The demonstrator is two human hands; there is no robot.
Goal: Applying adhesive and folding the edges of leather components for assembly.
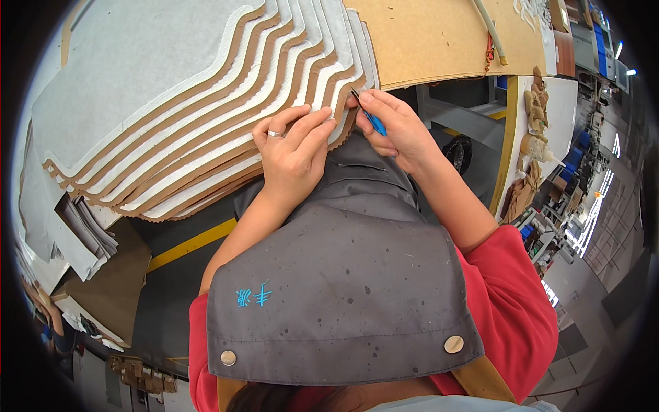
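Overlapping panels [151, 96] with grey-white faces and brown edges lie fanned in steps across the work surface. They have wavy outlines, and the lower edges are finely toothed. My left hand [294, 154], a ring on one finger, rests with its fingers stretched over the near right part of the layers. Just right of it, my right hand [401, 130] is closed around a small tool with a blue handle [375, 123] and a thin dark tip. That tip touches or hovers close to the brown edge of a panel; which of the two, I cannot tell.
A tan board [439, 38] adjoins the panels at the far right, with a pale rod [491, 31] on it. Farther right, a white table [552, 117] holds brown pieces and a bottle. Loose grey sheets [86, 233] hang at the left above a brown box [120, 281].
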